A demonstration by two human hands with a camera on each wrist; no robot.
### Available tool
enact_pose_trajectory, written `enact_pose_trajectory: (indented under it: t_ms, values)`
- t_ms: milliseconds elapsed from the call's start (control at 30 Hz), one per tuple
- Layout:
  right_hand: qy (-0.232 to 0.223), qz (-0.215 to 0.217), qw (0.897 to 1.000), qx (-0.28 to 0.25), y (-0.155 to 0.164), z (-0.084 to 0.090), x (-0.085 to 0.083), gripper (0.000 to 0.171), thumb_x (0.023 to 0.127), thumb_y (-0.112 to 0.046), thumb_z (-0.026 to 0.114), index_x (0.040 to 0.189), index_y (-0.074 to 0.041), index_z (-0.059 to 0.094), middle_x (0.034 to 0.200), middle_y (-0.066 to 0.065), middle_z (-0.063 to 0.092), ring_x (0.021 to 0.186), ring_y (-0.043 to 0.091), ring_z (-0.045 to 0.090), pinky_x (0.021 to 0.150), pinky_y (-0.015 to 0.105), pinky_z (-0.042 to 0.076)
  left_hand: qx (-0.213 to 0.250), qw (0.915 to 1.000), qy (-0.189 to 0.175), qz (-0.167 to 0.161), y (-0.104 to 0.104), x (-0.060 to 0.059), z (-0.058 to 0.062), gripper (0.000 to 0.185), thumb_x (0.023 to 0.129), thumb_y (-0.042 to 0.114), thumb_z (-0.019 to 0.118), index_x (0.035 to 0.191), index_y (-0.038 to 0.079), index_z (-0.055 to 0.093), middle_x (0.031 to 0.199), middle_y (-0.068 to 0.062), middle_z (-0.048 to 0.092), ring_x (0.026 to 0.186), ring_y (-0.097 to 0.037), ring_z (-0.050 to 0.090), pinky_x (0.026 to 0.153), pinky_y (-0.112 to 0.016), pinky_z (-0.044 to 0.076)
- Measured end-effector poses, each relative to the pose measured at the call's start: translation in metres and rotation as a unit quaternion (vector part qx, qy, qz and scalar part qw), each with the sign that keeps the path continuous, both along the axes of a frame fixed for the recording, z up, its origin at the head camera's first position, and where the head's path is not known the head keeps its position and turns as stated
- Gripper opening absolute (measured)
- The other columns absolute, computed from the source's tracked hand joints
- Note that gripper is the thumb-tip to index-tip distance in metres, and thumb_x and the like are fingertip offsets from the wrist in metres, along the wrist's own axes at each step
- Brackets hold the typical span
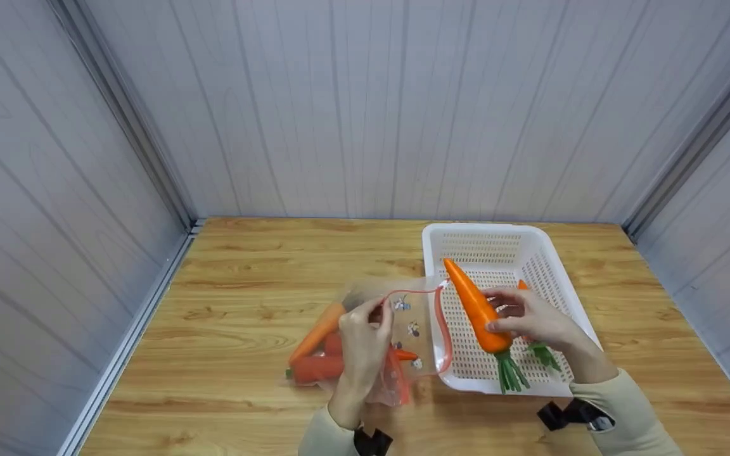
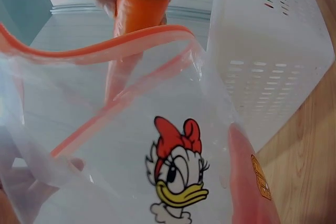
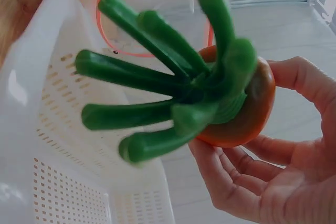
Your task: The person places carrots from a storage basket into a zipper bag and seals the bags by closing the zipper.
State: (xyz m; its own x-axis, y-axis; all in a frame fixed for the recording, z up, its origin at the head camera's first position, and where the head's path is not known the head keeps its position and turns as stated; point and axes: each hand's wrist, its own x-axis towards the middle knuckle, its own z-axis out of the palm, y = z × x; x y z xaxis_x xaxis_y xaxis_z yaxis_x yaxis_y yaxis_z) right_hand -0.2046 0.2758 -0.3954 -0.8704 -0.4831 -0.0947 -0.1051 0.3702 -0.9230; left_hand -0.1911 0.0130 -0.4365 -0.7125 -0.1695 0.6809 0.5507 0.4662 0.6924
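Note:
A large orange carrot (image 1: 471, 303) with green stems is gripped by my right hand (image 1: 533, 316) above the white basket, its tip pointing toward the bag. My left hand (image 1: 365, 339) pinches the red-edged rim of a clear zip bag (image 1: 425, 316) printed with cartoon ducks. The bag's mouth is spread apart and faces the basket. Inside the bag lie an orange carrot (image 1: 317, 332), a red one (image 1: 315, 369) and a small orange piece (image 1: 405, 355). In the left wrist view, the held carrot (image 2: 137, 11) shows behind the bag's rim.
The white perforated basket (image 1: 577, 297) stands at the right and touches the bag's edge. Another orange vegetable (image 1: 523, 285) and green leaves (image 1: 544, 356) show in it, partly behind my right hand. Grey panel walls (image 1: 365, 107) enclose the wooden table (image 1: 244, 278).

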Motion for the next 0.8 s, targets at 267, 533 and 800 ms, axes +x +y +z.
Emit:
enact_pose_trajectory:
  t_ms: [267, 533, 800]
  values:
    - [0.009, 0.032, 0.999, -0.003, -0.006, -0.005, 0.020, 0.054, 0.077, -0.010, 0.065, 0.123, 0.008, 0.043, 0.106, 0.018, 0.053, 0.089, 0.028, 0.052, 0.070, 0.033, 0.049, -0.001, 1.0000, 0.003, 0.002, 0.001, 0.002, 0.000, 0.008, 0.078, 0.000, 0.061, 0.079, -0.005, 0.067, 0.067, -0.009, 0.065, 0.055, -0.009, 0.059, 0.049, -0.016, 0.047]
    - [0.010, 0.068, 0.998, -0.007, -0.016, -0.012, 0.028, 0.051, 0.078, -0.012, 0.064, 0.122, 0.006, 0.046, 0.107, 0.017, 0.054, 0.089, 0.028, 0.052, 0.073, 0.032, 0.047, -0.004, 1.0000, 0.001, -0.001, 0.000, 0.002, 0.000, 0.008, 0.078, 0.000, 0.060, 0.080, -0.005, 0.067, 0.067, -0.009, 0.065, 0.055, -0.009, 0.059, 0.049, -0.016, 0.047]
    - [0.003, 0.088, 0.996, -0.022, -0.023, -0.016, 0.029, 0.049, 0.079, -0.011, 0.062, 0.122, 0.005, 0.046, 0.108, 0.016, 0.055, 0.090, 0.027, 0.052, 0.076, 0.032, 0.046, 0.002, 0.9999, -0.004, -0.011, -0.001, 0.002, 0.001, 0.010, 0.079, 0.001, 0.060, 0.082, -0.005, 0.067, 0.069, -0.010, 0.065, 0.055, -0.009, 0.059, 0.049, -0.015, 0.047]
